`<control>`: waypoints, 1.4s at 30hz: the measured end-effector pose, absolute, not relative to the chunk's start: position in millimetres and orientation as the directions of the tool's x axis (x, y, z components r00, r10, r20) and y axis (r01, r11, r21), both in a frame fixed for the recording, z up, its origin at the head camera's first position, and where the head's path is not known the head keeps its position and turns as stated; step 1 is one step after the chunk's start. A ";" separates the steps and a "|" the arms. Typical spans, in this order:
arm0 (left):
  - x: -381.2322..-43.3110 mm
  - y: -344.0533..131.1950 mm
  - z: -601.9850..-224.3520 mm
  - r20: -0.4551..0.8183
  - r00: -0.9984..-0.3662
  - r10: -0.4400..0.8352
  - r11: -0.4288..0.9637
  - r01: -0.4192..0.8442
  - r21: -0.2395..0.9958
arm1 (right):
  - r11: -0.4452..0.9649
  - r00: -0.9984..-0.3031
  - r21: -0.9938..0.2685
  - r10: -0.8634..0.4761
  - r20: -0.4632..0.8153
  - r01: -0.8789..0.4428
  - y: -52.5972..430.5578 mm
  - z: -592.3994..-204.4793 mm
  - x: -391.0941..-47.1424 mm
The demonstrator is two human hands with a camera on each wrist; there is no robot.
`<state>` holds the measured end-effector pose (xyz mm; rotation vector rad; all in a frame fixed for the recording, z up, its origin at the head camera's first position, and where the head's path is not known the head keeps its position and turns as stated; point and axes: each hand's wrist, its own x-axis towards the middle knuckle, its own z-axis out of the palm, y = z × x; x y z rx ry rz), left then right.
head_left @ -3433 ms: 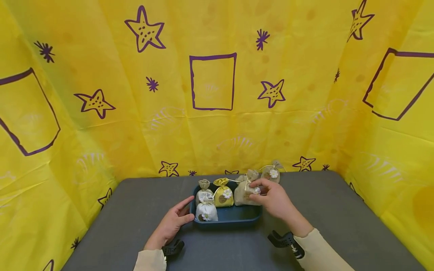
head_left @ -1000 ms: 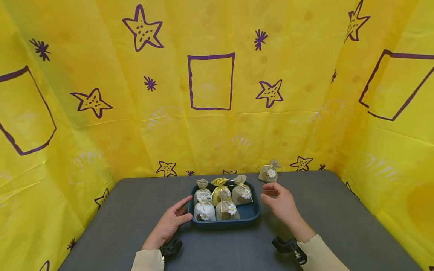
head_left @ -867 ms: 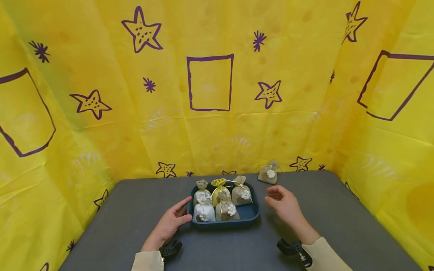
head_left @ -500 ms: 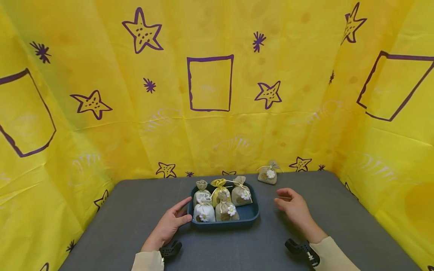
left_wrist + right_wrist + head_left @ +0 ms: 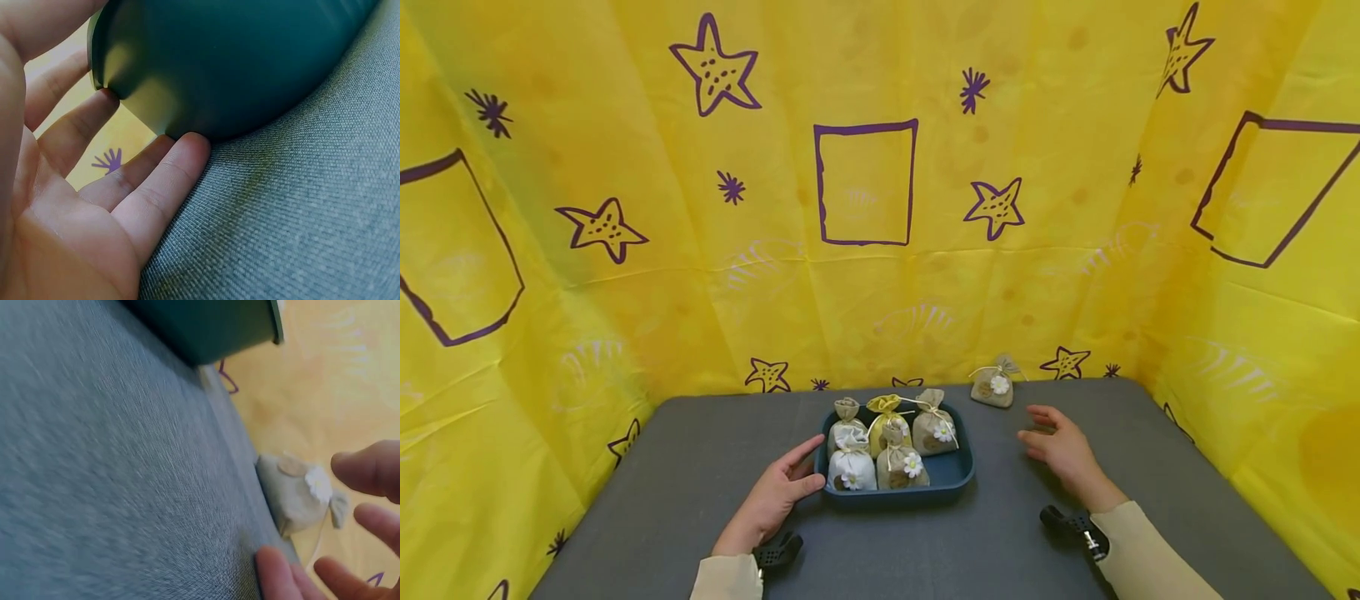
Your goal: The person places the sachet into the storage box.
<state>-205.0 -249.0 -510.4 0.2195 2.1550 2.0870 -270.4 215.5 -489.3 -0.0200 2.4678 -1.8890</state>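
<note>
A dark teal tray holds several small drawstring pouches with white daisies. At its front stand a white pouch and a beige pouch; behind them are a yellow pouch, a beige one at back right and another beige one, partly hidden, at back left. My left hand touches the tray's left end, its fingertips against the outer wall in the left wrist view. Right of the tray, my right hand holds nothing, fingers spread and slightly bent. A lone beige pouch lies beyond it.
Dark grey cloth covers the table. A yellow curtain with purple drawings rises behind the table's back edge and along both sides; the lone pouch lies close to it. The tray's front right corner shows bare floor.
The right hand set a beige pouch at the tray's front middle, let go and drew away to the right; its fingers have since spread. The left hand stays at the tray.
</note>
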 end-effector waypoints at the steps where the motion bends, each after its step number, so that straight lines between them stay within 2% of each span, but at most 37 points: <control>1: -205.0 -249.2 -510.2 0.006 -0.981 0.194 0.037 0.014 0.999 | 0.253 -0.999 -0.967 -0.031 -0.021 0.013 215.9 -489.4 -273.8; 10: -206.8 -248.3 -508.7 0.015 -0.978 0.207 0.068 0.030 0.997 | 0.164 -0.999 -0.986 -0.020 0.027 -0.030 217.5 -497.6 -305.0; 25: -207.2 -248.5 -506.3 -0.001 -0.977 0.213 0.047 0.009 0.999 | 0.155 -0.999 -0.987 -0.035 0.042 -0.047 214.3 -498.8 -330.6; 33: -205.9 -248.5 -507.5 0.005 -0.978 0.211 0.041 0.014 0.999 | 0.241 -0.997 -0.968 -0.047 0.066 -0.075 206.5 -502.5 -346.2; 42: -203.4 -248.3 -506.9 -0.002 -0.978 0.208 0.038 0.006 0.999 | 0.458 -0.991 -0.879 -0.059 0.118 -0.132 197.6 -500.3 -356.8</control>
